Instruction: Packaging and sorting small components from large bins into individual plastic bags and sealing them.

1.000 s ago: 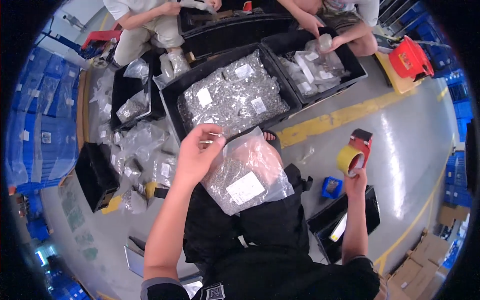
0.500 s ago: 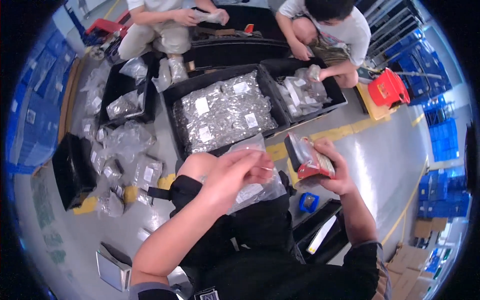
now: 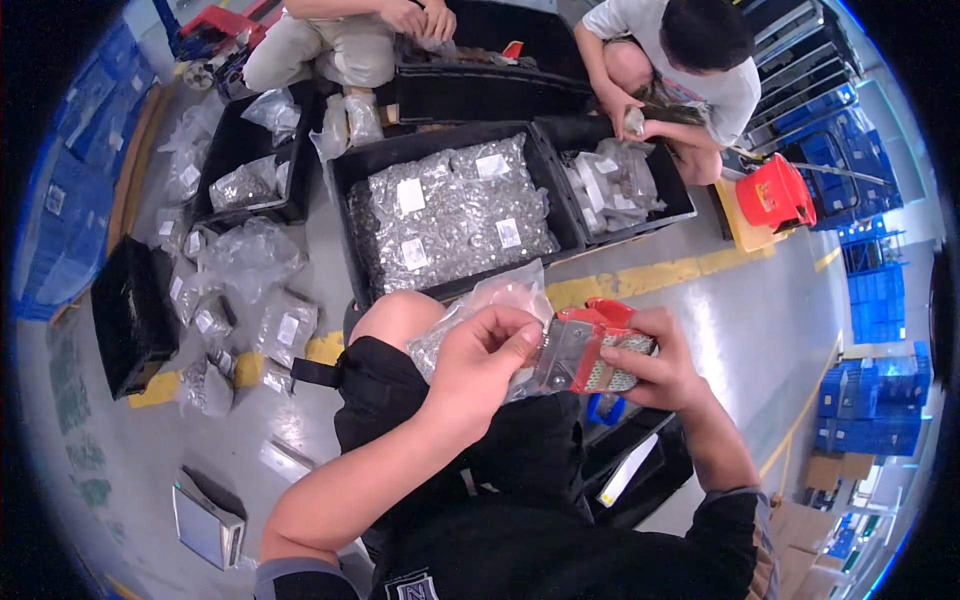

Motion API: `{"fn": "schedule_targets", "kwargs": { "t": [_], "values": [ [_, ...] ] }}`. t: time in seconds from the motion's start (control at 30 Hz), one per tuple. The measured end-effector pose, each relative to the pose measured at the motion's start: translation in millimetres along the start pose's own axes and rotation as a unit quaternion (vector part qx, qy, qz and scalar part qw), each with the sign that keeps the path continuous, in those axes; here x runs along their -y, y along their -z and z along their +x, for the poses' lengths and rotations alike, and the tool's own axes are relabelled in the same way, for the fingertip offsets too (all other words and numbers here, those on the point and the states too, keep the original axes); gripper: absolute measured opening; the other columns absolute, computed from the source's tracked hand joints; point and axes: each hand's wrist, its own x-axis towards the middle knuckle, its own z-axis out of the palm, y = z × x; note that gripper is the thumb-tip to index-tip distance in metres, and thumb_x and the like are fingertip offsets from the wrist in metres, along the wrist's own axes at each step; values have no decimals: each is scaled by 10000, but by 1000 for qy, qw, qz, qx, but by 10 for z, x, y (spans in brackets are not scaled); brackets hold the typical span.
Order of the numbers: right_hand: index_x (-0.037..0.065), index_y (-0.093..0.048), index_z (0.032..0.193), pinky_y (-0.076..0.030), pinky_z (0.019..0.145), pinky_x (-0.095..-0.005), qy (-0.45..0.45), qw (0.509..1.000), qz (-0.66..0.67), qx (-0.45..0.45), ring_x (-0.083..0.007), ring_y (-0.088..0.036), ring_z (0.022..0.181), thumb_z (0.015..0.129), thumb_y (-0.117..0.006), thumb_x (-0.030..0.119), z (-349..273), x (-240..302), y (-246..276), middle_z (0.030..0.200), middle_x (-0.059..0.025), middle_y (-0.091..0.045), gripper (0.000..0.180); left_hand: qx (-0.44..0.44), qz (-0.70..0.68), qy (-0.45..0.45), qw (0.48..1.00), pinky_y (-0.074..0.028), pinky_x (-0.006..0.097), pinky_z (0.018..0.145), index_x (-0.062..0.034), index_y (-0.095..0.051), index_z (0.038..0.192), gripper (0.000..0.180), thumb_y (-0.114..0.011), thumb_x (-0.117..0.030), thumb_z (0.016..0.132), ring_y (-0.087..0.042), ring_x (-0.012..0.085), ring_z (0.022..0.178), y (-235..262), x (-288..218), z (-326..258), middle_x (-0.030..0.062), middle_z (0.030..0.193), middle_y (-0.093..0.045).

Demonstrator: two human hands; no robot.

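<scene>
I sit on a grey concrete floor (image 3: 760, 330) crossed by a yellow line (image 3: 660, 272). Ahead of me stand black bins (image 3: 345, 190) packed with clear bags; loose bags (image 3: 245, 260) lie scattered to my left. Blue crates (image 3: 70, 200) are stacked along the left side and again at far right (image 3: 880, 290). Cardboard boxes (image 3: 815, 520) sit at lower right. Overhead light glares off the floor.

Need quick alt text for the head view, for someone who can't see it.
A seated person's left hand pinches a clear bag of small metal parts on their lap while the right hand holds a red tape dispenser against it. Black bins of similar bags lie ahead.
</scene>
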Motion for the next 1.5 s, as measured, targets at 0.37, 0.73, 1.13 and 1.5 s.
{"fn": "schedule_targets", "kwargs": {
  "t": [0.37,0.73,1.13,1.5],
  "values": [
    [142,-695,1077,-488,809,-425,-146,973,-157,82,-342,-579,947,497,-785,115,-679,-301,568,1089,-163,-554,588,-292,116,-269,911,-471,251,664,-37,-539,950,112,-546,-147,967,-543,109,690,778,-573,-196,23,778,-550],
    [207,-681,1073,-456,731,-414,46,994,-98,1,-305,-560,893,534,-817,162,-412,-147,965,1081,-114,-532,558,75,40,-3,996,-469,389,947,5,-494,1246,430,-381,-345,1023,-588,254,1107,-256,-113,228,161,1242,-575],
    [234,-563,1150,-483,706,-415,54,997,-13,-62,-300,-559,844,580,-834,125,-646,-208,805,1053,-106,-499,640,163,-112,103,975,-505,343,868,-23,-554,1199,359,-507,-303,980,-628,226,1005,-538,293,422,126,1130,-631],
    [215,-705,1071,-477,738,-412,20,995,-86,36,-303,-563,903,454,-747,121,-470,-230,751,1069,-106,-522,625,-37,34,-69,996,-521,271,727,10,-625,994,135,-632,-95,909,-653,154,790,-391,197,241,87,888,-674]
  ]
}}
